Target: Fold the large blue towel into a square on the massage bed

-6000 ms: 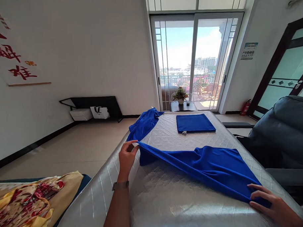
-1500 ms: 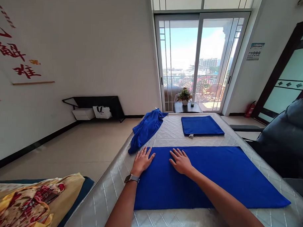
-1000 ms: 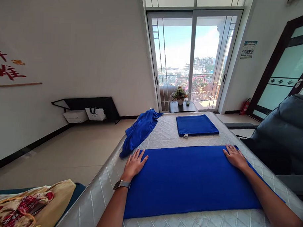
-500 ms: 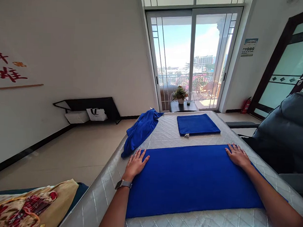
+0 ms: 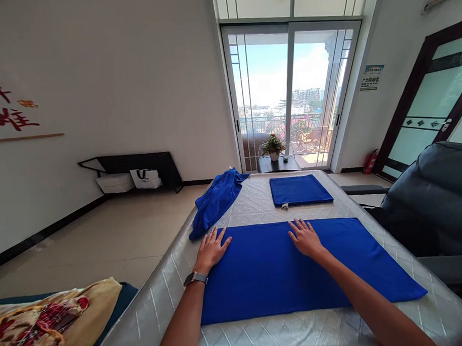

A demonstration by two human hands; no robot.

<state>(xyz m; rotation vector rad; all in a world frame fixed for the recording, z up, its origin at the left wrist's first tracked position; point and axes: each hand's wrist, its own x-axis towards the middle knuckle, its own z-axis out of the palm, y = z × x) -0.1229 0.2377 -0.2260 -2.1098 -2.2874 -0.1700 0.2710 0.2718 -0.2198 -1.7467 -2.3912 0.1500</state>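
A blue cloth (image 5: 261,275), folded into a long flat rectangle, lies across the white quilted mattress (image 5: 252,204). Flat on its far left corner rests my left hand (image 5: 211,250), fingers spread, with a watch on that wrist. My right hand (image 5: 304,237) is over the far edge near the middle, palm down with fingers apart; neither hand grips anything. Beyond the cloth sits a smaller folded blue cloth (image 5: 300,190) with a white tag at its near edge. A crumpled blue cloth (image 5: 220,200) drapes along the mattress's left edge.
A dark armchair (image 5: 438,200) stands close on the right. At lower left are patterned blankets (image 5: 55,313) on a lower surface. A potted plant (image 5: 273,145) sits on a small dark table (image 5: 278,165) by the sliding glass door. A black frame (image 5: 140,162) leans at the left wall.
My right hand has moved left along the far edge, from the right corner to the middle of the cloth. My left hand stays at the left corner. The view has shifted slightly.
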